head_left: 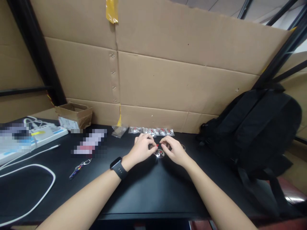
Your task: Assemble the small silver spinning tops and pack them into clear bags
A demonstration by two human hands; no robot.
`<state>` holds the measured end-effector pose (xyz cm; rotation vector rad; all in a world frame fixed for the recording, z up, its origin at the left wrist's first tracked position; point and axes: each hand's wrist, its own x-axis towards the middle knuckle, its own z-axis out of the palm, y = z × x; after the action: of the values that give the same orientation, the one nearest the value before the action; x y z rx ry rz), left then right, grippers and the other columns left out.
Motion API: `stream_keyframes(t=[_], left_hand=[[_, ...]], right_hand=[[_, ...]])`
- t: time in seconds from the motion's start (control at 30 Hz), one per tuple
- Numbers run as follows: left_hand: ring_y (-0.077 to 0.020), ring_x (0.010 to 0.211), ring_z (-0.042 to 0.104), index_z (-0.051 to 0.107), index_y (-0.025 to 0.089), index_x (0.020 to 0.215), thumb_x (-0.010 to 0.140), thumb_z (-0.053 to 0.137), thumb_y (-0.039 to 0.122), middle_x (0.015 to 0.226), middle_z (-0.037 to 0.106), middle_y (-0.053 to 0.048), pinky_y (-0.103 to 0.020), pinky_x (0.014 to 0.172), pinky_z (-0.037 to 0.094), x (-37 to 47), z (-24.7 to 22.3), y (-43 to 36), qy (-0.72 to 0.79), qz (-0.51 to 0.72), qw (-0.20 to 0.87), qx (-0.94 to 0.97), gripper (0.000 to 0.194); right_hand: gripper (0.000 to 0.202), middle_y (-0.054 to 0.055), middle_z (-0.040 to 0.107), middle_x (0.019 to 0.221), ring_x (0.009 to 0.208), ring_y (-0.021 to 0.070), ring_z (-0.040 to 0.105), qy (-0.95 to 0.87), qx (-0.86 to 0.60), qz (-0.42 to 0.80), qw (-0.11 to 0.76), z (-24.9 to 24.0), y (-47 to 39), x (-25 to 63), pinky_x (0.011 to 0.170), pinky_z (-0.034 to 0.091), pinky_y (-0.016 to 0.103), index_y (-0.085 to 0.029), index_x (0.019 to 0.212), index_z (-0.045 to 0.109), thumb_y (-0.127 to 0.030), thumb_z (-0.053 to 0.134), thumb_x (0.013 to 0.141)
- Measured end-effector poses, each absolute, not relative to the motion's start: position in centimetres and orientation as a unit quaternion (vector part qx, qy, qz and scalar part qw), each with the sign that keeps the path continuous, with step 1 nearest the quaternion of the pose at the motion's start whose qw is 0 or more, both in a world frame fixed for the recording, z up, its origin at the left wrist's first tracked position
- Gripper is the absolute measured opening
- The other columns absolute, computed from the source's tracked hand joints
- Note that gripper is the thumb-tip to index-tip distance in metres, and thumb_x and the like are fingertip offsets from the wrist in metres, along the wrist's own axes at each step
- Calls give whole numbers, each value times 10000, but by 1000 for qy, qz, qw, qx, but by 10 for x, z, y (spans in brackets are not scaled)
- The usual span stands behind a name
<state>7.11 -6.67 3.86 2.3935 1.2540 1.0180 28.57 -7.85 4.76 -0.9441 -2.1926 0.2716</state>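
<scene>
The shiny metal disc (159, 155), red at its centre, lies on the black tabletop (153, 198); being round, it has no long axis. From it, the left hand (142, 147) is at 10 o'clock, the right hand (177, 150) near 3, about equally close. The left fingertips seem pinched on a small red piece (157, 145); the right fingers curl inward, their grip unclear. Only that piece stands between. A key ring (86, 162) sits at 9, bagged discs (151, 132) from 11 to 1, an open cardboard box (85, 118) at 10, a black backpack (263, 127) between 2 and 3.
</scene>
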Motion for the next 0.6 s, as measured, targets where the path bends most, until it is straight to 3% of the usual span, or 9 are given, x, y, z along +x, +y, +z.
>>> stream_keyframes(t=[0.2, 0.6], left_hand=[[-284, 1031, 506, 717, 233, 765, 843, 659, 319, 973, 679, -53, -451, 930, 338, 62, 32, -62, 436, 285, 113, 846, 130], [-264, 990, 526, 685, 202, 785, 859, 585, 226, 900, 680, -78, -420, 882, 287, 61, 31, -68, 386, 222, 11, 895, 127]], right_hand=[[159, 56, 676, 966, 864, 193, 638, -885, -388, 95, 239, 33, -69, 297, 789, 515, 311, -221, 1020, 728, -225, 693, 864], [126, 50, 721, 918, 894, 200, 652, -888, -430, -22, 160, 30, -67, 293, 796, 481, 298, -235, 898, 762, -220, 640, 927]])
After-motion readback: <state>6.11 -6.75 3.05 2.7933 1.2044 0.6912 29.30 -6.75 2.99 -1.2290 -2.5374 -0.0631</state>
